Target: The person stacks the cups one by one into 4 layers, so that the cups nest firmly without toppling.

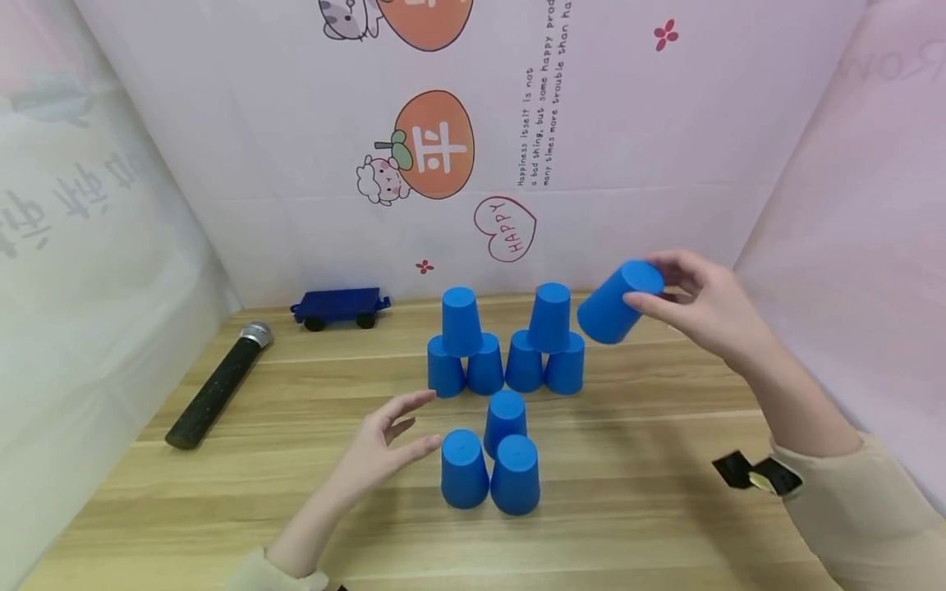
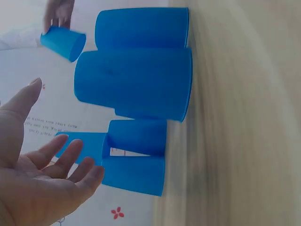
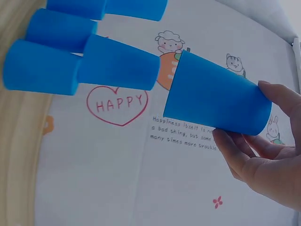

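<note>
In the head view my right hand [image 1: 702,308] pinches a blue cup [image 1: 619,302] near its closed end, tilted and held in the air right of the stacks. The right wrist view shows the same held cup [image 3: 216,94] between thumb and fingers. Lower down, my left hand [image 1: 388,435] has its fingers spread beside an upside-down cup [image 1: 464,469] and holds nothing. A second front cup [image 1: 516,476] stands next to that one, with another cup [image 1: 506,423] just behind. Farther back, one cup [image 1: 461,322] tops a left pair and another cup [image 1: 550,318] tops a right pair.
A black microphone [image 1: 218,390] with a silver head lies at the left of the wooden table [image 1: 332,542]. A dark blue toy wagon [image 1: 340,309] stands at the back left. Printed white cloth [image 1: 296,148] walls the table at the back and both sides.
</note>
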The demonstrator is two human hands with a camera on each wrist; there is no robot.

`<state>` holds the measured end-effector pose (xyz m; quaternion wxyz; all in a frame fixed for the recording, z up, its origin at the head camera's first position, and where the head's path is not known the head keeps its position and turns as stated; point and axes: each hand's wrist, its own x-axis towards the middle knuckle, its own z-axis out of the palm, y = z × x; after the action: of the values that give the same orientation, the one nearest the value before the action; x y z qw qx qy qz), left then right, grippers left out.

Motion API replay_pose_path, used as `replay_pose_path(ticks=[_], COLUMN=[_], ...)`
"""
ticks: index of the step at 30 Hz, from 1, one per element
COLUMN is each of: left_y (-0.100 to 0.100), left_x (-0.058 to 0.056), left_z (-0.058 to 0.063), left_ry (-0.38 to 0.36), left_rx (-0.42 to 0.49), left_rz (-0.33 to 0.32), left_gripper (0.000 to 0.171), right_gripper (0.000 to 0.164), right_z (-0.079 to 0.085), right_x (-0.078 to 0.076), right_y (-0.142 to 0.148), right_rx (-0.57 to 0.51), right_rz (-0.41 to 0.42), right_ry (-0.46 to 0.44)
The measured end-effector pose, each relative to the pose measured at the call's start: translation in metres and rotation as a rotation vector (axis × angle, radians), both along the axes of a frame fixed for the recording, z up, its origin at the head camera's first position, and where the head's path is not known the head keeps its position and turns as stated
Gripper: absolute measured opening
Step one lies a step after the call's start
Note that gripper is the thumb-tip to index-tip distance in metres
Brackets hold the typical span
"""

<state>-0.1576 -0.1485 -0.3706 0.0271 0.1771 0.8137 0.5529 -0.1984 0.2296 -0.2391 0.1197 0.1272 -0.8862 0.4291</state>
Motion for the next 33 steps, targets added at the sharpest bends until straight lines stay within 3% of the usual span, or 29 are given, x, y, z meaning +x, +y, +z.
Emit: replay_pose_path(ticks=[6,11,21,33], left_y=[0.008,0.015,0.02,0.026], left_x=[0.005,0.005,0.007,0.006], left_z=[-0.008,-0.012,-0.015,-0.017], left_ry=[-0.054,-0.075,-0.122,-0.105], left_rx=[0.015,-0.003,-0.034,-0.01], left_rz=[-0.018,-0.057,-0.085,-0.113], left_gripper=[0.06,0.062,0.065,0.055], right_gripper=[0.059,0.062,0.053,0.054], right_z=[0.026,0.036,0.034,0.018], right_x=[-0.021,-0.039,-0.07,-0.102], right_y=[-0.023,-0.046,-0.083,-0.101], right_rx=[0.029,0.031,0.064,0.129], right_rz=[0.001,0.039,0.121,0.169], right_ry=[-0.003,0.014,-0.012,-0.115])
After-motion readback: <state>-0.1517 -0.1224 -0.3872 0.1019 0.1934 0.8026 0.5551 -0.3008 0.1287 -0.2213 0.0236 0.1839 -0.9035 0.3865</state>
